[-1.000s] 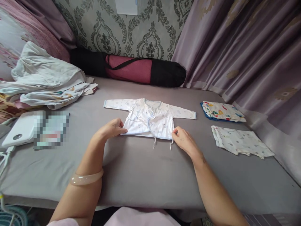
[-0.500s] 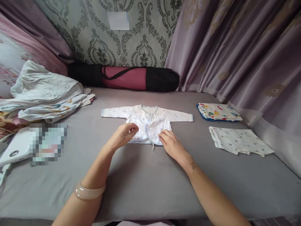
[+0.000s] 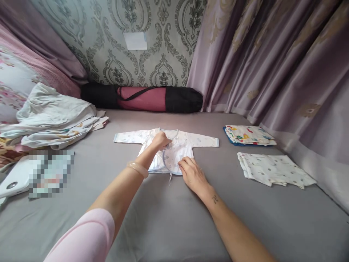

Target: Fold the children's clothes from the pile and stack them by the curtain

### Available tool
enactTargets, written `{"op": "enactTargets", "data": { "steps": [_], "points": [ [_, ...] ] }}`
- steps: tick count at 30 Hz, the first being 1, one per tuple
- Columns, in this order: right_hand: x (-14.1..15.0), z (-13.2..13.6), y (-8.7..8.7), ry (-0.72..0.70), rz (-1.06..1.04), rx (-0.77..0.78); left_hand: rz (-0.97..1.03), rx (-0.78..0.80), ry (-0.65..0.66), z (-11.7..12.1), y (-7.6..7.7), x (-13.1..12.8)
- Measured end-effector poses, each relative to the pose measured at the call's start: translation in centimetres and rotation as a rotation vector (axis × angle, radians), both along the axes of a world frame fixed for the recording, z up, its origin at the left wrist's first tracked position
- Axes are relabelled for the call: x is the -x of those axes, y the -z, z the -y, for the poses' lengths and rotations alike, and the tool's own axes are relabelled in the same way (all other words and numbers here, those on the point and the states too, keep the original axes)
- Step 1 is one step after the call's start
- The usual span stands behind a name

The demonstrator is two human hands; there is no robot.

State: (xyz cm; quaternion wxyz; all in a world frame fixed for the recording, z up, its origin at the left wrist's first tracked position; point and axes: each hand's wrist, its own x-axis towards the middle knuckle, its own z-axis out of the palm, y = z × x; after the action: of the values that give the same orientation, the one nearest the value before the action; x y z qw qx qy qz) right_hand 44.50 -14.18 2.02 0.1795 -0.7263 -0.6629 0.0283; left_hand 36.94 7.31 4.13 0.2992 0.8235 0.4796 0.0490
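Note:
A white baby shirt point(image 3: 174, 151) with pale prints and light blue trim lies front side up, both sleeves spread outward. My left hand point(image 3: 160, 140) reaches over its chest just below the neckline. Its fingers are curled closed, and the wrist and back of the hand hide whatever is in them. At the lower right of the shirt, my right hand point(image 3: 193, 174) has its fingers bent together on the fabric near the hem. A white tie string point(image 3: 170, 179) hangs from the bottom edge.
To the right lie a folded colourful-print garment point(image 3: 249, 135) and folded white printed cloth point(image 3: 275, 169). Piled clothes point(image 3: 54, 112), a white device point(image 3: 19, 178) and a blurred packet point(image 3: 53, 174) are on the left. A black-and-red long bag point(image 3: 141, 98) rests against the wall.
My left hand has moved from the shirt's lower left corner up to its chest. My right hand has slid slightly inward from the lower right corner. The view has tilted upward.

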Motion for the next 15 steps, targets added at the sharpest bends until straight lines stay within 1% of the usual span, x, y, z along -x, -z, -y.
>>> {"op": "enactTargets", "data": {
  "steps": [3,7,12,15],
  "points": [
    [0.0,0.0,0.3,0.006,0.023,-0.023,-0.103,0.004,-0.032,-0.4,0.3,-0.8],
    [-0.1,0.0,0.6,0.004,0.021,-0.036,-0.182,0.032,-0.041,-0.8,0.0,-1.5],
    [-0.1,0.0,0.7,0.013,0.020,-0.031,-0.098,0.070,-0.045,-0.6,-0.9,-1.3],
    [-0.1,0.0,0.6,0.020,0.017,-0.023,0.000,0.121,-0.075,-0.7,-0.8,-1.0]
  ]
}}
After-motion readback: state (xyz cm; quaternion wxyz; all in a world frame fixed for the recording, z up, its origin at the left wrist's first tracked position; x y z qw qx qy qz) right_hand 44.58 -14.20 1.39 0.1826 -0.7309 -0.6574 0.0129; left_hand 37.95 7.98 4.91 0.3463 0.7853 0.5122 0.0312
